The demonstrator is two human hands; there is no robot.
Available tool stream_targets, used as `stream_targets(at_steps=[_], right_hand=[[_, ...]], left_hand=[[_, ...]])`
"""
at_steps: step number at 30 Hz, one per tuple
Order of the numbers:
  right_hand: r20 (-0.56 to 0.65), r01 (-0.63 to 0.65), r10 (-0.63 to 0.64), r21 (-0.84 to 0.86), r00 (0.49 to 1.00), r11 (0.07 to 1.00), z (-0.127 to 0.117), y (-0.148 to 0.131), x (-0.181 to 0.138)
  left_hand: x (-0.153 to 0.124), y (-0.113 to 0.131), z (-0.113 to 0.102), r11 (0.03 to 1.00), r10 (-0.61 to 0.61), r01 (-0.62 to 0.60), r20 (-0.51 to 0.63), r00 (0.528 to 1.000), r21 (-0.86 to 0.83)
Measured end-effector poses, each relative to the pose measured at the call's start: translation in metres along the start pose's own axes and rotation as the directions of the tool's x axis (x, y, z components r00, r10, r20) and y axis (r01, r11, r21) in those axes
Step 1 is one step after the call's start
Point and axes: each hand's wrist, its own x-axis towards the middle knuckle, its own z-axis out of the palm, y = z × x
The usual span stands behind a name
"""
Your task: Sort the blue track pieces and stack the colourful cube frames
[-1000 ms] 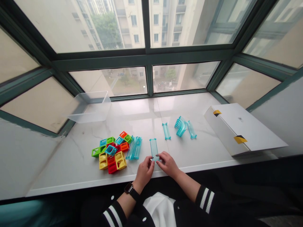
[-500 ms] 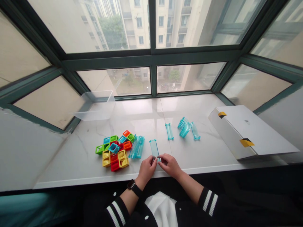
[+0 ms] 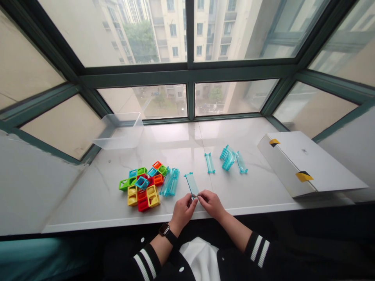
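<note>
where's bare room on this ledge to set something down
Right: between the rightmost turquoise piece and the white box. Back: right of the clear bin, before the window frame. Left: between the coloured blocks and left wall. Crowded: coloured blocks beside the turquoise stack, and front middle, where left hand and right hand hold a flat turquoise piece.

Looks like a home: bay window [image 3: 140, 79], marbled sill [image 3: 172, 146] with toy blocks [image 3: 142, 205], buildings [image 3: 173, 29] outside

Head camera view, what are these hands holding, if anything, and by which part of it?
A clear blue strip, pinched at its near end by the fingers of the left hand and right hand.
</note>
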Motion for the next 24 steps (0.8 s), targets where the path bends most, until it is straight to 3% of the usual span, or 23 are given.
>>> stream_targets(at_steps=[4, 8, 16, 24], right_hand=[[-0.036, 0.004, -0.004, 0.010, 0.999, 1.000, 0.004, 0.006, -0.001], [-0.080, 0.020, -0.017, 0.044, 0.997, 0.999, 0.008, 0.012, -0.004], [-0.026, 0.135, -0.137, -0.077, 0.990, 0.988, 0.010, 0.009, -0.007], [-0.173, 0.147, -0.160, -0.086, 0.972, 0.985, 0.010, 0.011, -0.011]], left_hand=[[0.001, -0.002, -0.001, 0.996, 0.006, -0.002, 0.046, 0.999, -0.093], [0.002, -0.006, 0.001, 0.997, -0.017, 0.018, 0.017, 1.000, -0.076], [0.004, -0.010, 0.005, 0.996, -0.044, 0.045, 0.020, 0.999, -0.073], [0.014, -0.001, 0.002, 0.995, -0.082, 0.083, 0.013, 0.997, -0.049]])
